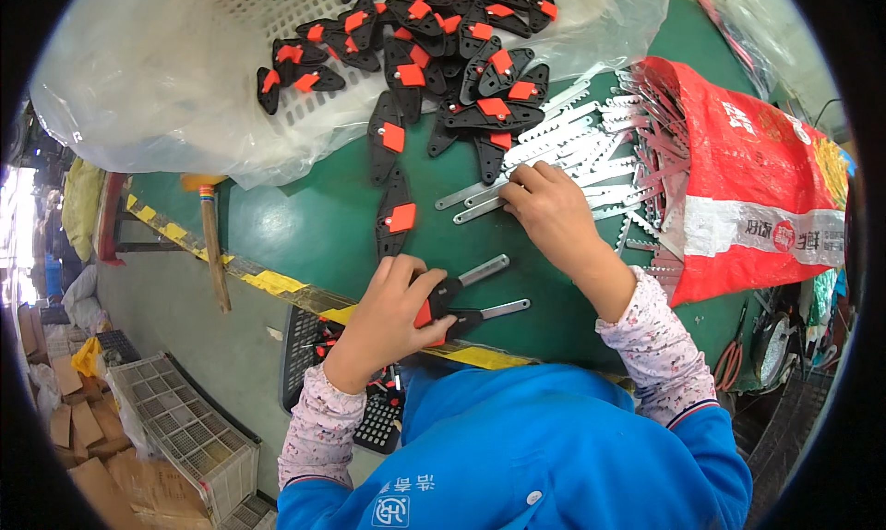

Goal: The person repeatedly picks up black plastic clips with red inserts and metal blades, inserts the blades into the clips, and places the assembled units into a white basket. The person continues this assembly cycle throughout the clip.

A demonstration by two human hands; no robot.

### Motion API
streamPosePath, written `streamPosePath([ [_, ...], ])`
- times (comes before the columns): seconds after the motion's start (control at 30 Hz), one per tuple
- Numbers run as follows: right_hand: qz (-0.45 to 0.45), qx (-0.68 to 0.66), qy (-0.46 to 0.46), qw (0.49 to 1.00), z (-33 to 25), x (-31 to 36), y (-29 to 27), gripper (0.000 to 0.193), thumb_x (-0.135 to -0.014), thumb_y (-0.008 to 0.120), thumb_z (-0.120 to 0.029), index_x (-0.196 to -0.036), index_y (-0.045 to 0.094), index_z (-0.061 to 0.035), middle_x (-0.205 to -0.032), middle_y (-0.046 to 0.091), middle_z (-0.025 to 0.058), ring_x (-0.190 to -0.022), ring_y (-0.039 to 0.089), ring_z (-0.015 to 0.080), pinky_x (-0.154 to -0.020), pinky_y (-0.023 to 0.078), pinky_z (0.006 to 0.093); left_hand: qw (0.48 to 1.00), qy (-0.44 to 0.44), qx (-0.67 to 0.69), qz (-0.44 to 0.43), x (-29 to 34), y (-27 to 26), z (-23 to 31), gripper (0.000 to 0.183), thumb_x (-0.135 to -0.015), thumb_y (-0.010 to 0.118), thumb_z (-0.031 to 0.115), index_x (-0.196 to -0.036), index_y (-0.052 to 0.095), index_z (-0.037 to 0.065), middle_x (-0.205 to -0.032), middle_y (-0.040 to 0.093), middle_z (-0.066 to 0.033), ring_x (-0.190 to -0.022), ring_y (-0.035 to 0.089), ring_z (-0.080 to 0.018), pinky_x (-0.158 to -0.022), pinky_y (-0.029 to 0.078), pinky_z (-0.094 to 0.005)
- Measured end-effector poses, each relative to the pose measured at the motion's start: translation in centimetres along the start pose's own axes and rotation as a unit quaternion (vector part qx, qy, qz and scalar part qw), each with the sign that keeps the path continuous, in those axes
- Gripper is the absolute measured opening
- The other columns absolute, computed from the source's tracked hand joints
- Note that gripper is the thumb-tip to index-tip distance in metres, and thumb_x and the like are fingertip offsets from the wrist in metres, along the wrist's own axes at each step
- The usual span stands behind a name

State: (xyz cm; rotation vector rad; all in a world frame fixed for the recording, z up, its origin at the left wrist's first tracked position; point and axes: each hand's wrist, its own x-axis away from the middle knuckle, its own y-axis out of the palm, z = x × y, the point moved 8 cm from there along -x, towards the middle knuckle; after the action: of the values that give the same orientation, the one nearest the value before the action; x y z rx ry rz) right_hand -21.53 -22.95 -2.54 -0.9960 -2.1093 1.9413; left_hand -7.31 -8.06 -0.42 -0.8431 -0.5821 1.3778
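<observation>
My left hand (392, 310) is closed around black plastic pieces (448, 293) with red tabs, near the front edge of the green table. Two metal strips (485, 271) stick out of them to the right. Farther right, my right hand (552, 211) has its fingers pinched down on a toothed metal strip (478, 212) at the left side of a loose pile of such strips (591, 151). Its fingertips are partly hidden. Between the hands and a plastic bag lie more black pieces with red tabs (394, 218), several of them heaped at the back.
A red woven sack (748, 179) spills the strips at the right. Clear plastic sheeting (166, 87) covers a perforated crate at the back left. A wooden-handled hammer (212, 234) overhangs the taped table edge. Below are a black crate (300, 345) and red-handled scissors (729, 359).
</observation>
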Motion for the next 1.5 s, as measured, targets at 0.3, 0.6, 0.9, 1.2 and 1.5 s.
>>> streamPosePath([
  [0.3, -0.154, -0.145, -0.026, 0.977, -2.4, -0.8, 1.5, 0.025, -0.083, 0.074, -0.009, -0.106, 0.065, -0.0042, -0.101, 0.063, 0.0112, -0.099, 0.069, 0.0329, -0.078, 0.061, 0.0437, 0.951, -0.105, -0.239, 0.162, -3.8, -3.2, -5.1, 0.046, -0.094, 0.077, 0.024, -0.127, 0.062, -0.004, -0.097, 0.066, -0.0189, -0.087, 0.067, -0.0362, -0.076, 0.056, -0.0394],
  [0.6, 0.104, -0.472, 0.236, 0.843, 1.7, 2.9, -2.2, 0.016, -0.096, 0.067, -0.003, -0.111, 0.061, -0.0013, -0.102, 0.066, 0.0104, -0.086, 0.073, 0.0216, -0.077, 0.062, 0.0346, 0.99, -0.103, -0.065, 0.076, -2.9, -2.6, -6.0, 0.054, -0.096, 0.073, 0.016, -0.143, 0.053, -0.004, -0.113, 0.067, -0.0216, -0.097, 0.067, -0.0357, -0.086, 0.056, -0.041],
  [0.9, 0.108, -0.713, 0.379, 0.58, 3.2, 5.9, 2.9, 0.03, -0.107, 0.06, -0.017, -0.126, 0.055, 0.0057, -0.108, 0.068, 0.0163, -0.096, 0.075, 0.0268, -0.081, 0.064, 0.0372, 0.999, -0.029, -0.029, 0.023, -4.3, -2.1, -5.3, 0.056, -0.084, 0.085, 0.018, -0.132, 0.064, -0.001, -0.128, 0.06, -0.0169, -0.111, 0.062, -0.0364, -0.095, 0.054, -0.0422],
  [1.2, 0.08, -0.768, 0.306, 0.557, 1.5, 4.3, 1.6, 0.038, -0.108, 0.062, -0.026, -0.128, 0.054, 0.0045, -0.116, 0.069, 0.0198, -0.104, 0.073, 0.0296, -0.09, 0.062, 0.0413, 0.949, -0.137, 0.281, -0.042, -2.7, -0.7, -5.8, 0.039, -0.111, 0.049, 0.024, -0.137, 0.059, -0.004, -0.111, 0.073, -0.0092, -0.085, 0.067, -0.0131, -0.072, 0.054, -0.027],
  [1.5, 0.078, -0.802, 0.255, 0.535, 0.9, 4.2, 0.8, 0.032, -0.108, 0.063, -0.025, -0.125, 0.058, 0.0024, -0.114, 0.07, 0.0179, -0.102, 0.075, 0.0277, -0.09, 0.062, 0.0404, 0.925, -0.179, 0.315, -0.113, -2.6, -1.1, -5.1, 0.042, -0.108, 0.056, 0.029, -0.141, 0.056, 0.003, -0.113, 0.072, -0.0092, -0.079, 0.066, -0.0106, -0.064, 0.051, -0.0248],
])
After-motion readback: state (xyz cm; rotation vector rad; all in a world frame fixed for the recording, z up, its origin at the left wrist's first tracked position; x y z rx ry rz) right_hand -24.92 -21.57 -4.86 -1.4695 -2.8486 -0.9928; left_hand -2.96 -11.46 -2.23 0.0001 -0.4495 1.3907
